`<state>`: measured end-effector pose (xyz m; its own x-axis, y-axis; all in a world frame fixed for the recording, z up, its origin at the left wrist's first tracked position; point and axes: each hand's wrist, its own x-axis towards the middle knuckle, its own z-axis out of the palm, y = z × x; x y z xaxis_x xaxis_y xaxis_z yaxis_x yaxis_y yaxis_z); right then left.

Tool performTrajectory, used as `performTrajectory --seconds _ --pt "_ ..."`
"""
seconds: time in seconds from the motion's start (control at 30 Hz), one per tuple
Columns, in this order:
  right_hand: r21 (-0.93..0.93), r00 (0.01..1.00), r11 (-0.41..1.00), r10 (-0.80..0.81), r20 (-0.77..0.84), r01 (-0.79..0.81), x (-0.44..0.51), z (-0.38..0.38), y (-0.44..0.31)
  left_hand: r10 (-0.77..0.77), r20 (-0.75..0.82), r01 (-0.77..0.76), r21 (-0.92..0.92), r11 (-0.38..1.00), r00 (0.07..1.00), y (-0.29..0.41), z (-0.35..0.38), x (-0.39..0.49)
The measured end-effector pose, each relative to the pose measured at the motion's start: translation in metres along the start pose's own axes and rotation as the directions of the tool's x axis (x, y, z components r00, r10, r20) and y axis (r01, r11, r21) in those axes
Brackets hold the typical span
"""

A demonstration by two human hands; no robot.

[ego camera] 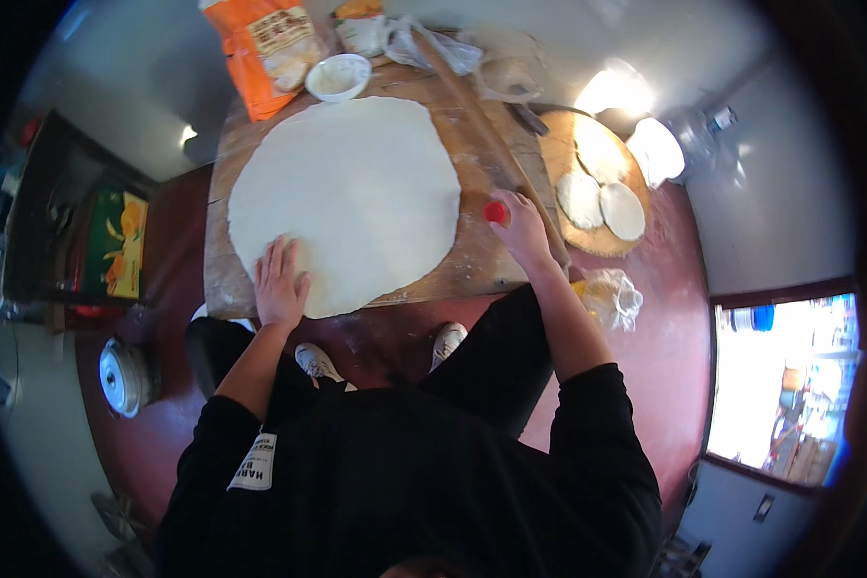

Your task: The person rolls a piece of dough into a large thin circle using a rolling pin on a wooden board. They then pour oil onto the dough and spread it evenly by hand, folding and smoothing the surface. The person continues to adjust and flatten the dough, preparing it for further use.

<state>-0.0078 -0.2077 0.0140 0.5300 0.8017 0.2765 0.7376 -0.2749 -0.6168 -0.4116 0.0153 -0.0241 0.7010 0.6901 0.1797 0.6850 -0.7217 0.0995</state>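
A large rolled-out sheet of pale dough point(354, 195) spreads over the wooden board point(227, 289) before me. My left hand point(282, 278) rests flat on the sheet's near left edge, fingers spread a little and holding nothing. To the right of the sheet, my right hand point(522, 227) grips a small red round cap or cup point(495, 212); most of its body is hidden by the fingers. Just right of that hand lies a long wooden rolling pin point(477, 119), slanting along the board's right side.
An orange flour bag point(249, 72) and a white bowl point(339, 77) stand at the board's far edge. Flat dough rounds point(623, 211) lie on a round wooden board point(600, 242) at right. A knife-like handle point(527, 119) lies nearby. A lidded metal pot point(123, 379) sits on the floor.
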Motion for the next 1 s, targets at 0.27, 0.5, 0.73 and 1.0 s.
performTrajectory --seconds 0.27,0.5,0.73,1.0 --pt "0.106 0.715 0.840 0.513 -0.476 -0.532 -0.092 -0.076 0.063 0.047 -0.042 -0.046 0.031 0.998 0.998 -0.004 0.008 -0.006" --pt "-0.307 0.501 0.398 0.731 -0.463 -0.864 -0.180 -0.089 0.180 0.054 -0.049 -0.053 0.017 0.998 0.997 -0.004 0.007 -0.005" --pt "-0.299 0.344 0.285 0.924 -0.168 -0.911 -0.167 -0.115 0.236 0.044 -0.041 -0.043 0.023 0.999 0.998 -0.005 0.002 -0.005" --pt "0.300 0.076 0.126 0.982 -0.173 -0.946 -0.281 -0.185 0.303 0.034 -0.035 -0.036 -0.063 0.997 0.999 -0.004 0.012 -0.002"
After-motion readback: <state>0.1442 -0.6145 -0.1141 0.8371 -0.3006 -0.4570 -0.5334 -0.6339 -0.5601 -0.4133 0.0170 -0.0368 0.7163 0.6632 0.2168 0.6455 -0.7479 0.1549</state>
